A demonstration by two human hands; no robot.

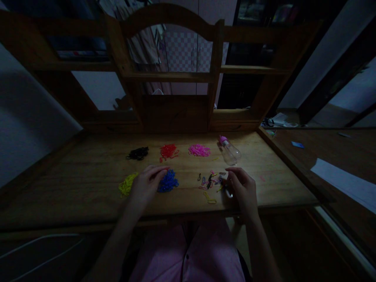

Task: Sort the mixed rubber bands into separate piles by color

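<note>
My left hand (147, 184) is over the left side of a pile of blue bands (169, 181), small loops that look like rubber bands. Its thumb and index finger are pinched together, with a reddish tip at their end that I cannot make out. My right hand (242, 186) is closed in a pinch at the right side of a loose scatter of mixed-colour bands (210, 180). Whatever it holds is too small and dark to name. Partly behind my left wrist lies a pile of yellow bands (126, 186).
Across the back of the wooden desk (96, 164) lie black bands (138, 153), red bands (168, 151) and pink bands (199, 150). A clear bottle with a pink cap (231, 152) rests on its side. Behind rises a wooden shelf frame (170, 77). White paper (346, 182) lies far right.
</note>
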